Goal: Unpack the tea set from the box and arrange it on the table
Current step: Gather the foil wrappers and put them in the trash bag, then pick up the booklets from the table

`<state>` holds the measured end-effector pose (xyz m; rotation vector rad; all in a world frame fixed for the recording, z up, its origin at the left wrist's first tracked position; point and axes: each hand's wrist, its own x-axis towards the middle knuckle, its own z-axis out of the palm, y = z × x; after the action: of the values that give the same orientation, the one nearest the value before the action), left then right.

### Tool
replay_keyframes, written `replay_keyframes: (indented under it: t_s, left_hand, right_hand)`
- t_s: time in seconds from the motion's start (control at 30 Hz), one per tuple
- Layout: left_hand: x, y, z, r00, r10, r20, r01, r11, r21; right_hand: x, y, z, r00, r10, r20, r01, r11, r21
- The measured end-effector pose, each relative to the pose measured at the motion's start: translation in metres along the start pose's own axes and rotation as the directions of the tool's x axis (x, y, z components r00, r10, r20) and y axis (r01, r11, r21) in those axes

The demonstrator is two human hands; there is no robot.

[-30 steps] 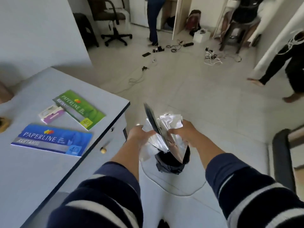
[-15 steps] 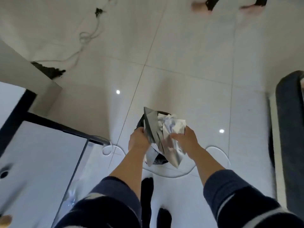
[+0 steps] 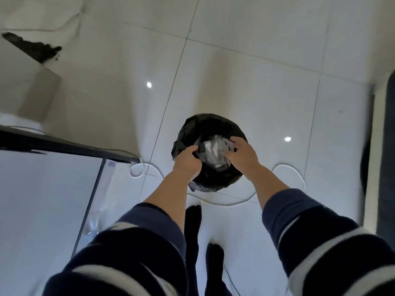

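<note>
I look straight down at a small bin lined with a black bag (image 3: pixel 208 124) on the tiled floor. A crumpled bundle of silvery plastic wrapping (image 3: pixel 213 151) sits in its mouth. My left hand (image 3: pixel 188 162) grips the bundle's left side at the bin's rim. My right hand (image 3: pixel 242 155) presses on its right side with the fingers spread over it. No tea set piece and no box is in sight.
The white table (image 3: pixel 42 199) with its dark edge fills the lower left. A white cable (image 3: pixel 284 167) loops over the floor around the bin. My dark-socked feet (image 3: pixel 193 221) stand just below it. A dark upright object (image 3: pixel 386 146) lines the right edge.
My view tipped from the room and table down to the floor. Both hands lowered the silvery wrapping from above the bin into its mouth.
</note>
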<state>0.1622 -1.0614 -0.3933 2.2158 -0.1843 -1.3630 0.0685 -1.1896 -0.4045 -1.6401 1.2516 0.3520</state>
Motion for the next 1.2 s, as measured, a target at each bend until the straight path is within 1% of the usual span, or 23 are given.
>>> replay_keyframes:
  t_s: [0.13,0.27,0.37,0.47,0.6,0.73,0.83,0.93,1.03,1.1,1.2]
  left_hand:
    - [-0.035,0.023,-0.015,0.999,0.044,-0.009,-0.043,0.998,0.034]
    - [-0.091,0.044,-0.039,0.993,0.085,-0.086,-0.081,0.995,0.051]
    - [-0.148,0.059,-0.067,0.974,0.137,-0.183,-0.134,0.991,0.027]
    - [-0.208,0.062,-0.099,0.941,0.167,-0.293,-0.178,0.984,-0.010]
    - [-0.282,0.046,-0.146,0.874,0.162,-0.459,-0.200,0.979,-0.036]
    - [-0.348,0.009,-0.186,0.790,0.097,-0.605,-0.168,0.984,-0.061]
    - [-0.387,-0.029,-0.209,0.721,-0.006,-0.693,-0.135,0.980,-0.149]
    - [-0.417,-0.072,-0.229,0.653,-0.113,-0.749,-0.110,0.964,-0.242]
    - [-0.435,-0.117,-0.245,0.597,-0.229,-0.768,-0.089,0.933,-0.348]
    - [-0.438,-0.145,-0.256,0.576,-0.303,-0.760,-0.060,0.910,-0.409]
    - [-0.436,-0.183,-0.271,0.546,-0.380,-0.746,-0.047,0.876,-0.480]
  right_hand:
    - [-0.030,-0.029,-0.019,0.999,-0.045,0.014,0.046,0.998,-0.049]
    - [-0.081,-0.066,-0.044,0.990,-0.135,0.051,0.141,0.979,-0.147]
    - [-0.135,-0.103,-0.059,0.968,-0.234,0.086,0.247,0.949,-0.198]
    - [-0.194,-0.143,-0.065,0.930,-0.355,0.098,0.368,0.903,-0.221]
    - [-0.265,-0.191,-0.054,0.857,-0.482,0.182,0.514,0.825,-0.236]
    - [-0.325,-0.229,-0.023,0.779,-0.555,0.294,0.623,0.740,-0.254]
    - [-0.359,-0.251,0.012,0.707,-0.593,0.385,0.704,0.646,-0.296]
    - [-0.379,-0.268,0.057,0.644,-0.607,0.465,0.759,0.583,-0.290]
    - [-0.395,-0.283,0.104,0.597,-0.589,0.544,0.796,0.519,-0.312]
    - [-0.401,-0.291,0.134,0.568,-0.580,0.585,0.819,0.474,-0.325]
    - [-0.403,-0.303,0.178,0.556,-0.562,0.613,0.828,0.441,-0.346]
